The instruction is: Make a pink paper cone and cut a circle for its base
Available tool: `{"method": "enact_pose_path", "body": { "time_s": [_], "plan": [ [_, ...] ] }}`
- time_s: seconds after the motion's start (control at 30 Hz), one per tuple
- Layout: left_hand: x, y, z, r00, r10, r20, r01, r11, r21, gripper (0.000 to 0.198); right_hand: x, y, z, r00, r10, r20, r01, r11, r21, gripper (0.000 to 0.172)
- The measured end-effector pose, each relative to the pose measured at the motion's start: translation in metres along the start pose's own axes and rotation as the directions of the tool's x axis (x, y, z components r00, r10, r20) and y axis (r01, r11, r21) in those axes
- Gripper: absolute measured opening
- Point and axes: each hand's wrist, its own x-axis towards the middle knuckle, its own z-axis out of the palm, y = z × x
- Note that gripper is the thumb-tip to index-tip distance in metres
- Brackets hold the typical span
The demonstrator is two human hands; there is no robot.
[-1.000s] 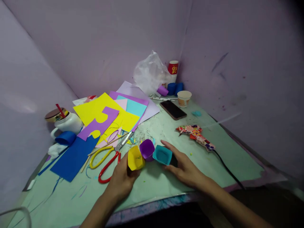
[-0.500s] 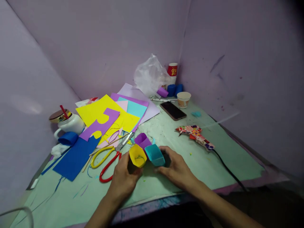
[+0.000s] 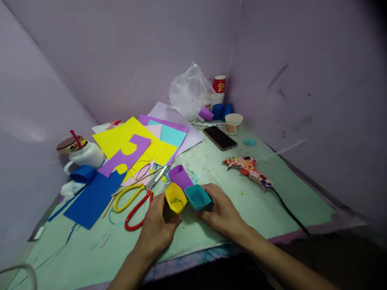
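Gripping the yellow cup (image 3: 173, 192), the left hand (image 3: 160, 225) held it just beside the teal cup (image 3: 198, 197) — itself grasped in the right hand (image 3: 225, 209). Beyond them — just right of the scissors (image 3: 149, 187) — was the purple cup (image 3: 182, 179), its mouth showing.

Your right hand (image 3: 222, 210) has brought the teal, squarish, thin-walled cup (image 3: 198, 197) leftward, close beside the yellow, many-sided, thin-walled cup (image 3: 175, 199). The purple, rounded, thin-walled cup (image 3: 182, 178), a second ago between those two, now sits behind them, farther from the surface's (image 3: 290, 197) near edge, its outer side showing to you.
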Motion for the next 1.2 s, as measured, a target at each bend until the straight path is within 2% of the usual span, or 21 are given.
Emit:
{"method": "enact_pose_path", "body": {
  "time_s": [0.1,0.2,0.23,0.27,0.33,0.43,0.57,0.73,0.83,0.93,1.07,1.2],
  "plan": [
    [-0.004,-0.006,-0.012,0.995,0.088,0.053,-0.087,0.996,-0.026,0.054,-0.001,0.002,0.001,0.999,-0.029,-0.016,0.028,0.999,-0.016,0.044],
    [0.003,-0.009,-0.034,0.988,0.153,-0.005,-0.153,0.984,-0.089,0.054,-0.002,0.003,0.001,0.999,-0.034,-0.01,0.034,0.999,-0.041,0.047],
    [0.011,-0.008,-0.043,0.993,0.113,-0.042,-0.118,0.985,-0.128,0.054,-0.003,0.003,0.001,0.999,-0.033,-0.005,0.032,0.998,-0.048,0.047],
    [0.019,-0.005,-0.05,0.998,0.025,-0.062,-0.036,0.981,-0.19,0.055,-0.003,0.003,0.001,1.0,-0.03,-0.002,0.03,0.998,-0.054,0.047],
    [0.04,0.005,-0.06,0.978,-0.202,-0.048,0.18,0.939,-0.293,0.059,-0.003,0.003,0.001,1.0,-0.029,-0.001,0.029,0.998,-0.061,0.046],
    [0.068,0.022,-0.062,0.972,-0.228,0.062,0.236,0.927,-0.292,0.052,-0.002,0.003,0.001,0.999,-0.045,-0.003,0.045,0.997,-0.06,0.044],
    [0.087,0.036,-0.056,0.987,-0.089,0.135,0.114,0.975,-0.191,0.035,-0.002,0.003,0.001,0.998,-0.058,-0.008,0.057,0.997,-0.057,0.044],
    [0.087,0.052,-0.062,0.969,0.111,0.219,-0.114,0.993,0.004,0.01,-0.002,0.0,0.002,0.999,-0.038,-0.021,0.037,0.998,-0.057,0.046],
    [0.079,0.064,-0.069,0.915,0.261,0.309,-0.307,0.946,0.109,0.015,-0.002,-0.001,0.003,0.999,-0.039,-0.028,0.037,0.995,-0.088,0.043],
    [0.069,0.074,-0.069,0.84,0.34,0.422,-0.482,0.826,0.292,0.024,-0.001,-0.001,0.004,0.999,-0.036,-0.027,0.033,0.993,-0.114,0.04],
    [0.058,0.08,-0.064,0.808,0.345,0.478,-0.548,0.739,0.393,0.029,-0.001,-0.003,0.004,1.0,-0.012,-0.014,0.01,0.992,-0.124,0.04],
    [0.047,0.077,-0.068,0.83,0.38,0.409,-0.544,0.712,0.443,0.03,-0.004,-0.004,0.002,1.0,-0.001,-0.013,0.0,0.995,-0.096,0.046]
  ]
}}
